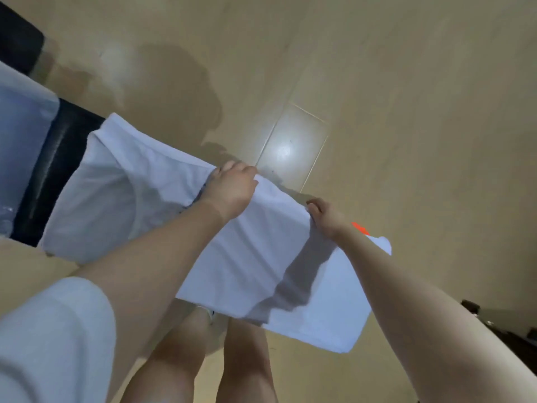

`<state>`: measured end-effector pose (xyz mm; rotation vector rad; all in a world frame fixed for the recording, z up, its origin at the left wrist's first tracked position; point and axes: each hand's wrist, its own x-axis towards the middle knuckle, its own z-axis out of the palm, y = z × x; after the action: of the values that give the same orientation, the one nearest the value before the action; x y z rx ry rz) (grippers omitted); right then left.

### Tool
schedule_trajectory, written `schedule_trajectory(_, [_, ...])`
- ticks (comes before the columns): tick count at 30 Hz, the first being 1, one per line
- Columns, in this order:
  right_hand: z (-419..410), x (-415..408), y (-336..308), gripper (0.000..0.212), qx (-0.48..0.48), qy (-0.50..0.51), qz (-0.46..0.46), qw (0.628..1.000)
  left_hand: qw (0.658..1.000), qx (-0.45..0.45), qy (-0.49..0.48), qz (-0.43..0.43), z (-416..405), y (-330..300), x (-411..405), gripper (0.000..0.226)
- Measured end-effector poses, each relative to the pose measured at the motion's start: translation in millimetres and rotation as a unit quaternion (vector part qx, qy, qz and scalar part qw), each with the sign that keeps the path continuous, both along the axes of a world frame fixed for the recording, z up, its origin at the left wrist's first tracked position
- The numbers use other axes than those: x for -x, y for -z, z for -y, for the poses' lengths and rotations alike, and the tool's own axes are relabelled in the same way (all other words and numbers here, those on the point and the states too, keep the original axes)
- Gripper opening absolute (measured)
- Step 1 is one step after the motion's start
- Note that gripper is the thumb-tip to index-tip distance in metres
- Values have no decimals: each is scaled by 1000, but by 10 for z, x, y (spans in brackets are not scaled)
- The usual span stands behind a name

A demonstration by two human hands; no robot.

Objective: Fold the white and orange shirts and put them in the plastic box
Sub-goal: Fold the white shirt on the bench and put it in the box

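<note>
- Both grips clench the white shirt (255,251): left hand (232,189) mid-frame, right hand (327,218) beside it.
- Shirt spreads across frame centre, its left end on a black surface (55,158).
- Orange scrap (360,228) peeks by the right wrist.

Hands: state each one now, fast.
Left hand: fingers curled round the white shirt's top edge.
Right hand: pinches the same edge.

Plain white shirt (255,251), orange scrap (360,228), beige floor (406,97).
</note>
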<state>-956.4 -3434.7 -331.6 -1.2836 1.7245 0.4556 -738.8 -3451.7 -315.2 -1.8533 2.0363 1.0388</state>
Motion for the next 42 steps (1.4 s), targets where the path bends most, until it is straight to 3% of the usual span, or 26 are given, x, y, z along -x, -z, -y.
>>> schedule_trajectory(4, [48,160,28,35,-65,38,82,994,994,-80,34,63,203,109,212,37])
schedule_trajectory(7, [56,269,-13,38,-77,106,154,979,982,-172,11,82,350,148,240,34])
schedule_trajectory(10, [91,311,-43,30,-59,118,179,975,976,-201,-2,81,418,180,221,27])
schedule_trajectory(14, [257,161,-21,16,94,120,149,977,981,-151,-122,18,571,144,232,29])
schedule_trajectory(19, [439,29,38,16,181,130,131,966,977,7,-207,52,704,160,198,24])
schedule_trajectory(22, [302,280,34,18,98,103,83,986,981,118,-126,84,433,236,224,39])
schedule_trajectory(26, [92,789,10,32,-20,138,54,989,992,111,39,-52,-41,288,533,49])
schedule_trajectory(29, [53,984,6,19,-39,156,42,986,976,117,182,-25,-153,317,610,49])
schedule_trajectory(31, [76,1031,23,23,39,88,-36,995,967,115,228,-4,-124,320,586,48])
schedule_trajectory(34, [36,905,-69,35,148,24,-145,978,961,124,246,0,-101,286,545,49])
schedule_trajectory(37, [-348,504,-224,50,209,10,-82,975,950,192,246,-10,-257,198,430,60])
schedule_trajectory(39, [-770,158,-310,56,286,-56,-31,956,933,228,277,-38,-515,146,304,63])
schedule_trajectory(42, [-1454,-268,-212,63,313,-170,1,934,918,238,318,-22,-1048,226,13,74])
